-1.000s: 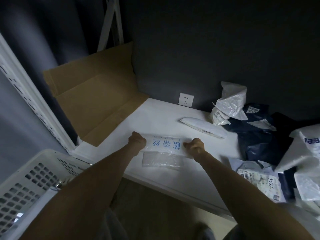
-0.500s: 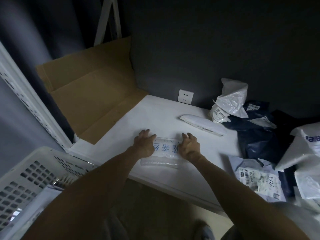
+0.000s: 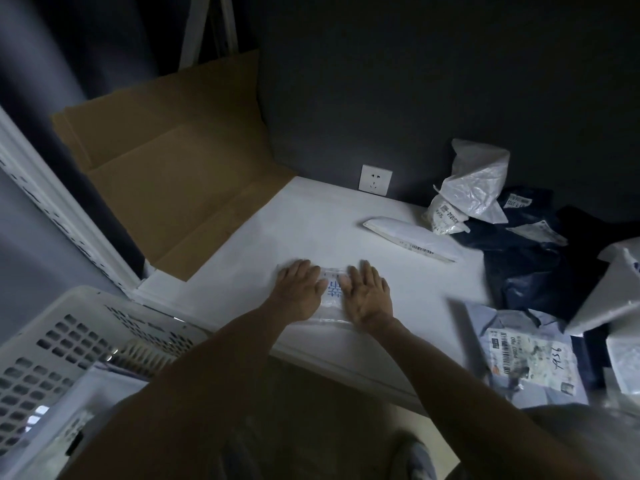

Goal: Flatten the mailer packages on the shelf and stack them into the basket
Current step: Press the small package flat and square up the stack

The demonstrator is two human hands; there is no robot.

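Mailer point(image 3: 333, 289) pressed on shelf point(image 3: 311, 230) under left hand point(image 3: 298, 293), right hand point(image 3: 369, 296), fingers straight.

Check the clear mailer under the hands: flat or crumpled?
Flat: the clear mailer lies spread on the shelf, left hand and right hand pressing it.

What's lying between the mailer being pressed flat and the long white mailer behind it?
Nothing. In the head view, only bare white shelf separates the clear mailer from the long white mailer.
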